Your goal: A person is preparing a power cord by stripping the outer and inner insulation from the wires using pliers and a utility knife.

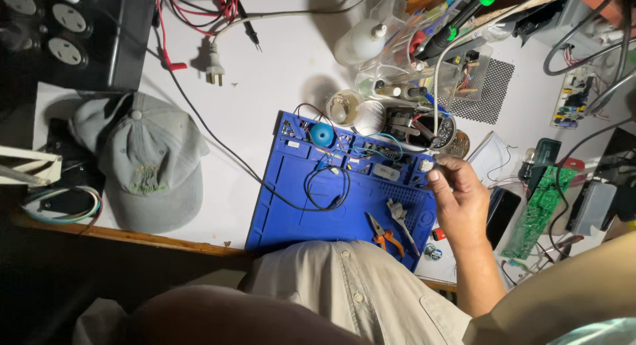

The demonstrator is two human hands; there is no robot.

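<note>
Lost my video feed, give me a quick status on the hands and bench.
Right hand fingers pinched at blue mat's right edge; held item too small to tell. Left hand out of view. Pliers nearby.

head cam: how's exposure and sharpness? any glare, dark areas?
Head view: the white bench is brightly lit from above and mildly washed out; the left edge and bottom-left corner fall into near-black shadow. The blue mat is sharp; the right hand is evenly lit and reasonably crisp. The grey cap casts a soft shadow.
</note>
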